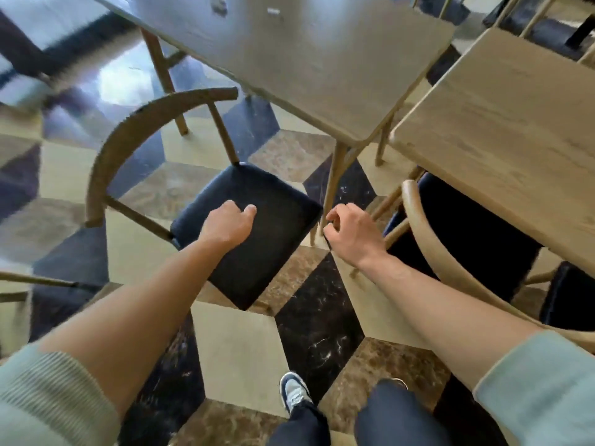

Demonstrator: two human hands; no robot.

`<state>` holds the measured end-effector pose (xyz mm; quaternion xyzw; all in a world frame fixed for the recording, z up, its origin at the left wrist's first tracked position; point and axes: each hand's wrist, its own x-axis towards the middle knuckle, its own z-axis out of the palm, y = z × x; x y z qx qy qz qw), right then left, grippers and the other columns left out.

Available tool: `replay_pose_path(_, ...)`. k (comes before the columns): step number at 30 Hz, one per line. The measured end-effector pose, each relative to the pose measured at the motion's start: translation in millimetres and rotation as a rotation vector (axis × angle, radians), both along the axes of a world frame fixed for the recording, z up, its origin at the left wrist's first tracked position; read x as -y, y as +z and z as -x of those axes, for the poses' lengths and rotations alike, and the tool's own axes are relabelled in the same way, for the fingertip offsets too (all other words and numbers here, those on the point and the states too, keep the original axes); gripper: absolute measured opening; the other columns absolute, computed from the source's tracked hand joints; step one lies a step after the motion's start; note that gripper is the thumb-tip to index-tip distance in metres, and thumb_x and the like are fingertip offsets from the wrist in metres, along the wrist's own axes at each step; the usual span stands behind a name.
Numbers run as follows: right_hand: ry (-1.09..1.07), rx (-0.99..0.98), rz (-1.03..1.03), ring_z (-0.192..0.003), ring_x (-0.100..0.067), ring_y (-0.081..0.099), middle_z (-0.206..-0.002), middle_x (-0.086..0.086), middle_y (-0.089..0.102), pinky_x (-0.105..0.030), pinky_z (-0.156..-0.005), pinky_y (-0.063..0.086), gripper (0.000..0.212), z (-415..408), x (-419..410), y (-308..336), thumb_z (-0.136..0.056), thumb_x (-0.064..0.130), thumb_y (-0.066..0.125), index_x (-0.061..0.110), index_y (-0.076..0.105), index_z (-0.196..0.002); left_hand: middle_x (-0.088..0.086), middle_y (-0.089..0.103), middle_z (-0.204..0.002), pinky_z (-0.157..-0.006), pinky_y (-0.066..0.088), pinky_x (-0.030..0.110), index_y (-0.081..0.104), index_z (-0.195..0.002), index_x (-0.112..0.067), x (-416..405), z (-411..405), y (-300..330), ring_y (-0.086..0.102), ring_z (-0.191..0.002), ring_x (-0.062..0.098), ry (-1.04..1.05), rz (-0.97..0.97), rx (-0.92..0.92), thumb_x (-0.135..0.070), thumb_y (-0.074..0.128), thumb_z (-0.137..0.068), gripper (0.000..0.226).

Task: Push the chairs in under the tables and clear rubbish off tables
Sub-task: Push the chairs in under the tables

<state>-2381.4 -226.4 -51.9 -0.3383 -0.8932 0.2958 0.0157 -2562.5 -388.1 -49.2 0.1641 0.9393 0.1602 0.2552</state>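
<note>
Over the black seat of the pulled-out chair (257, 226) hung the left hand (227, 225), curled into a loose fist with nothing in it, the knuckles above the seat's near half; whether it touched the cushion could not be told. Just to its right, across a narrow gap, the right hand (351, 235) was also empty — fingers bent in a half-closed hook, hovering in the air beside the seat's right corner and in front of the wooden leg (335, 185) of the nearer surface (322, 75).

That chair stood clear of the surface, turned at an angle: its curved wooden backrest (128, 136) arced away to the left and far side of the hands, while the seat's right corner pointed toward the table leg. So the seat's length ran diagonally, not square to the surface's edge — the chair would probably need turning as well as pushing. The left hand was the nearer one to the backrest, though still well apart from it.

Beyond the right forearm, a second chair (457, 239) sat already partly under the lighter surface (502, 123). Small pale items (273, 10), too blurred to name, lay at the far end of the nearer surface.
</note>
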Motion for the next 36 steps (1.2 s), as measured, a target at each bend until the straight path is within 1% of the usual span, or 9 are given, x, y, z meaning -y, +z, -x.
replay_pose_path(10, 0.171, 0.068, 0.231, -0.098, -0.021, 0.064, -0.103, 0.003, 0.065, -0.041, -0.087, 0.055, 0.016, 207.6, 63.3, -16.8, -0.095, 0.029, 0.065, 0.02, 0.069, -0.108, 0.007, 0.065, -0.072, -0.052, 0.033, 0.03, 0.063, -0.077, -0.01, 65.0, 190.1, 19.9, 0.065, -0.071, 0.028, 0.079, 0.039, -0.128, -0.026, 0.059, -0.097, 0.025)
replay_pose_path(12, 0.2, 0.059, 0.309, -0.1, -0.02, 0.065, -0.103, 0.004, 0.065, -0.039, -0.087, 0.056, 0.018, 250.8, 70.3, -27.4, -0.096, 0.03, 0.065, 0.02, 0.069, -0.111, 0.007, 0.07, -0.084, -0.059, 0.043, 0.031, 0.068, -0.085, -0.01, 55.9, 230.0, 23.8, 0.068, -0.083, 0.031, 0.034, 0.029, -0.188, -0.024, 0.06, -0.097, 0.02)
replay_pose_path(14, 0.253, 0.072, 0.413, -0.103, -0.021, 0.065, -0.111, 0.0, 0.068, -0.039, -0.091, 0.055, 0.023, 289.4, 81.3, -35.5, -0.097, 0.03, 0.064, 0.02, 0.068, -0.116, 0.013, 0.067, -0.113, -0.086, 0.053, 0.043, 0.067, -0.113, -0.008, 45.6, 267.8, 23.7, 0.063, -0.106, 0.035, 0.0, 0.055, -0.252, -0.025, 0.062, -0.097, 0.024)
replay_pose_path(16, 0.279, 0.075, 0.513, -0.104, -0.021, 0.064, -0.116, -0.002, 0.068, -0.038, -0.093, 0.055, 0.026, 336.2, 93.4, -41.4, -0.099, 0.031, 0.063, 0.018, 0.067, -0.121, 0.019, 0.058, -0.131, -0.104, 0.046, 0.052, 0.058, -0.133, -0.006, 30.3, 314.8, 23.3, 0.054, -0.12, 0.039, -0.049, 0.136, -0.296, -0.026, 0.063, -0.097, 0.042)
replay_pose_path(20, 0.304, 0.11, 0.675, -0.113, -0.024, 0.063, -0.125, -0.005, 0.069, -0.039, -0.1, 0.051, 0.043, 392.1, 118.2, -40.4, -0.101, 0.038, 0.059, 0.014, 0.06, -0.136, 0.018, 0.048, -0.147, -0.109, 0.041, 0.056, 0.047, -0.149, -0.017, 1.9, 369.9, 19.7, 0.044, -0.133, 0.04, -0.232, 0.196, -0.343, -0.032, 0.064, -0.097, 0.057)
replay_pose_path(23, 0.274, 0.145, 0.805, -0.125, -0.026, 0.059, -0.137, -0.008, 0.065, -0.036, -0.102, 0.046, 0.061, 443.3, 134.2, -49.7, -0.099, 0.049, 0.06, 0.01, 0.051, -0.146, 0.012, 0.047, -0.155, -0.114, 0.043, 0.054, 0.039, -0.156, -0.023, -20.8, 416.9, 0.8, 0.047, -0.138, 0.037, -0.332, 0.143, -0.156, -0.037, 0.067, -0.098, 0.067)
replay_pose_path(28, 0.066, 0.184, 0.991, -0.129, -0.028, 0.057, -0.139, -0.009, 0.062, -0.038, -0.107, 0.046, 0.081, 513.1, 175.8, -65.3, -0.085, 0.067, 0.068, 0.011, 0.052, -0.142, 0.007, 0.069, -0.103, -0.083, 0.056, 0.04, 0.066, -0.117, -0.014, -73.8, 464.2, -37.0, 0.066, -0.097, 0.026, -0.447, -0.008, 0.115, -0.036, 0.07, -0.095, 0.032)
replay_pose_path(31, -0.076, 0.262, 1.075, -0.118, -0.028, 0.063, -0.128, -0.008, 0.068, -0.04, -0.103, 0.052, 0.07, 540.2, 206.7, -69.8, -0.083, 0.058, 0.072, 0.01, 0.062, -0.132, 0.003, 0.065, -0.088, -0.06, 0.046, 0.031, 0.061, -0.099, -0.017, -90.0, 483.8, -55.8, 0.064, -0.075, 0.022, -0.627, -0.024, 0.17, -0.037, 0.069, -0.095, 0.022)
replay_pose_path(36, -0.145, 0.319, 1.078, -0.108, -0.028, 0.065, -0.109, -0.003, 0.065, -0.036, -0.092, 0.055, 0.055, 577.5, 226.9, -66.1, -0.083, 0.04, 0.072, 0.007, 0.064, -0.127, -0.001, 0.055, -0.078, -0.063, 0.048, 0.036, 0.05, -0.084, -0.022, -69.5, 530.3, -73.4, 0.061, -0.075, 0.026, -0.553, -0.091, 0.252, -0.037, 0.067, -0.096, 0.026)
